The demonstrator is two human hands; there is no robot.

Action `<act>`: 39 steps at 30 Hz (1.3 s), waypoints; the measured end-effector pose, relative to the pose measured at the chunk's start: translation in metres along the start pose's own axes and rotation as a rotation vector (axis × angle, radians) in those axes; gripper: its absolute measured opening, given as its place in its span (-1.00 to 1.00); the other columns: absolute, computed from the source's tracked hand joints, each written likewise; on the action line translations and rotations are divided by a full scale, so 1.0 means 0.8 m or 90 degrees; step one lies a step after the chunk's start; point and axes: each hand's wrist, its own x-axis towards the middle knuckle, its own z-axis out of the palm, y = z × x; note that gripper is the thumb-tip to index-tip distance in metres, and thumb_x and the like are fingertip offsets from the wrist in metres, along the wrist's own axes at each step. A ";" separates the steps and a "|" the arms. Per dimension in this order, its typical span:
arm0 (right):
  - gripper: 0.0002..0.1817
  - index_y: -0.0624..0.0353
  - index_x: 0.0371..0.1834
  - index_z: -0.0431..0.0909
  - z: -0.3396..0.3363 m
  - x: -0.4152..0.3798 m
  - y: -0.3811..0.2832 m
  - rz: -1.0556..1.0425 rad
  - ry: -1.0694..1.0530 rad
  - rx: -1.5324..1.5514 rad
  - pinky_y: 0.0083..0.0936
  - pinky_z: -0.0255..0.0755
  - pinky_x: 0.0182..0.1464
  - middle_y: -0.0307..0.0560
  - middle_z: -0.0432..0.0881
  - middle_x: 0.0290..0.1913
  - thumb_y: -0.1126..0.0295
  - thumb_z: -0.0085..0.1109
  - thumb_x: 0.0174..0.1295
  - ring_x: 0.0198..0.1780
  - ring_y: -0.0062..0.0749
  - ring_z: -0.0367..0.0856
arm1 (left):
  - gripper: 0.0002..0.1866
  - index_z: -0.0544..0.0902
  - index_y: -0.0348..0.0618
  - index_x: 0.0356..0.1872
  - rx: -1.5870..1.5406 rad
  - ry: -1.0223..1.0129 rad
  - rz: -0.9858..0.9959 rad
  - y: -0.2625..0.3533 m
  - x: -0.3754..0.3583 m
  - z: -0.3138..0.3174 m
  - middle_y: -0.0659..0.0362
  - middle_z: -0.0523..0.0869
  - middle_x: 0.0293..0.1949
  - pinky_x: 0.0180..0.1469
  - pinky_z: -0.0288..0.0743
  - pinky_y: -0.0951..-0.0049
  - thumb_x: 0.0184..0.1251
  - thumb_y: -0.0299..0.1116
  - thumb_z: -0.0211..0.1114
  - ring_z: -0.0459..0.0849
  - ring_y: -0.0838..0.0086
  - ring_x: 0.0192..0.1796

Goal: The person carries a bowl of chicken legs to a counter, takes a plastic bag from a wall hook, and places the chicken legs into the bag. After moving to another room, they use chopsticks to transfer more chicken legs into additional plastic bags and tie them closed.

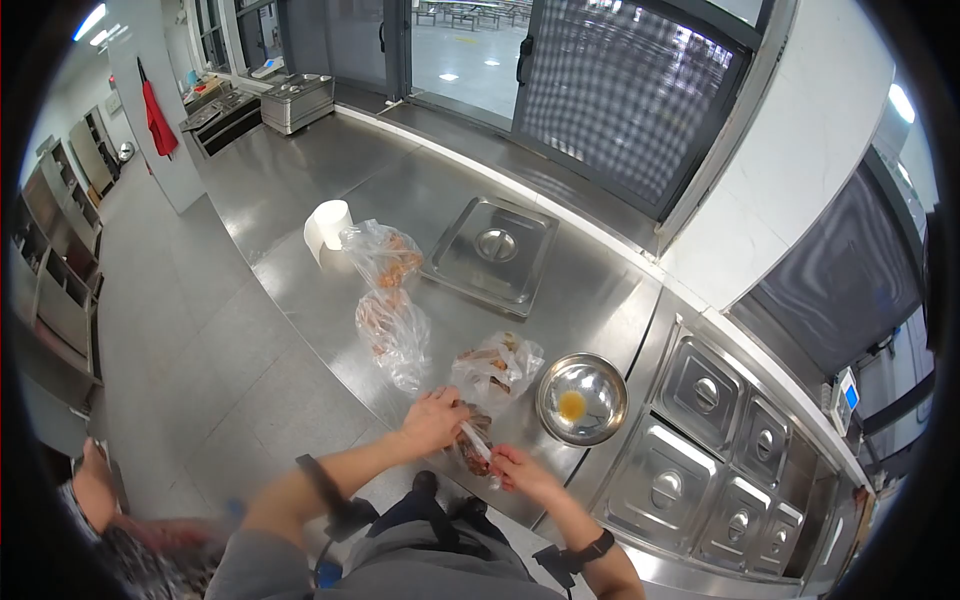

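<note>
At the counter's front edge, my left hand and my right hand are both closed on a clear plastic bag with dark reddish-brown food in it. The left holds its upper left side, the right its lower right side, and a twisted whitish strip of plastic stretches between them. Just behind lies another clear bag of food. To the right of it stands a round metal bowl with some yellow liquid at its bottom. Two more food bags lie farther left.
A white paper roll stands at the back left. Behind the bags lies a lidded steel pan. Several lidded steel containers are set in the counter at right. Another person's arm shows at the lower left.
</note>
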 end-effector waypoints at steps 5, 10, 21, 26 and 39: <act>-0.79 0.17 -0.19 0.45 0.030 0.010 0.003 -0.032 -0.092 -0.088 -0.73 0.18 -0.64 -0.32 0.39 -0.55 0.31 -0.16 0.29 -0.69 -0.69 0.26 | -0.86 0.58 -0.15 -0.34 -0.310 -0.126 -0.231 0.004 0.009 -0.004 0.08 0.63 -0.43 -0.41 0.52 0.34 0.04 -0.46 0.14 0.63 0.32 -0.42; -0.75 0.23 -0.22 0.48 0.053 0.017 -0.004 -0.057 -0.122 -0.113 -0.73 0.24 -0.66 -0.27 0.46 -0.55 0.30 -0.16 0.29 -0.71 -0.68 0.33 | -0.85 0.54 -0.31 -0.33 -0.623 -0.183 -0.374 0.003 0.007 0.011 0.12 0.62 -0.43 -0.42 0.55 0.53 0.12 -0.60 0.01 0.63 0.49 -0.42; -0.74 0.15 -0.03 0.46 0.010 -0.004 -0.032 -0.063 -0.163 -0.145 -0.76 0.37 -0.55 -0.23 0.55 -0.24 0.34 -0.10 0.27 -0.48 -0.65 0.53 | -0.80 0.48 -0.21 -0.28 -0.077 -0.120 -0.026 0.006 -0.004 0.002 0.10 0.58 -0.44 -0.44 0.46 0.39 -0.01 -0.49 0.12 0.61 0.30 -0.45; -0.72 0.14 0.00 0.45 -0.027 0.019 -0.024 -0.151 0.038 -0.067 -0.71 0.41 -0.36 -0.24 0.54 -0.15 0.34 -0.12 0.28 -0.31 -0.63 0.51 | -0.77 0.51 -0.14 -0.30 0.158 -0.073 0.214 0.001 -0.012 -0.016 0.16 0.54 -0.45 -0.41 0.46 0.41 -0.05 -0.36 0.16 0.60 0.30 -0.44; -0.60 0.22 0.01 0.41 0.042 0.094 -0.068 -0.312 -0.247 -0.308 -0.64 0.23 0.03 -0.13 0.49 -0.12 0.16 -0.07 0.23 -0.10 -0.52 0.39 | -0.78 0.57 -0.18 -0.35 0.279 0.014 0.472 0.026 -0.022 -0.018 0.07 0.58 -0.40 -0.37 0.50 0.35 -0.07 -0.36 0.10 0.61 0.30 -0.37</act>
